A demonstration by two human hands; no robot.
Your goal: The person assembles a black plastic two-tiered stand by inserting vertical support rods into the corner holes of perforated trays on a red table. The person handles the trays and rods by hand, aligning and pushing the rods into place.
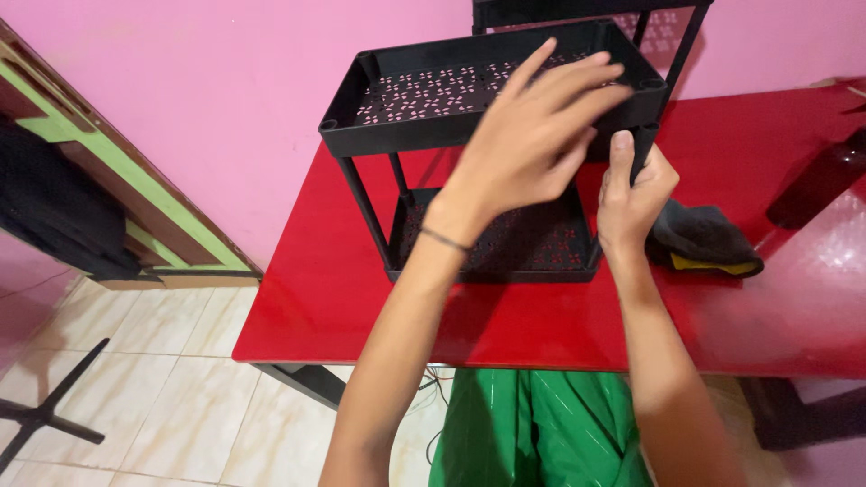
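A black plastic tiered rack (pixel 424 117) with perforated shelves stands on a red table (pixel 361 307). My right hand (pixel 631 194) grips the rack's near right upright post just below the middle shelf. Above that shelf's near edge, my left hand (pixel 532 135) hovers with fingers spread and nothing in it; whether it touches the rim I cannot tell. The bottom shelf (pixel 532 243) rests on the table. A third tier shows partly at the top of the view.
A dark grey cloth with a yellow edge (pixel 704 242) lies on the table right of the rack. A dark object (pixel 816 185) sits at the far right. Pink wall behind, tiled floor and a black stand leg (pixel 45 415) to the left.
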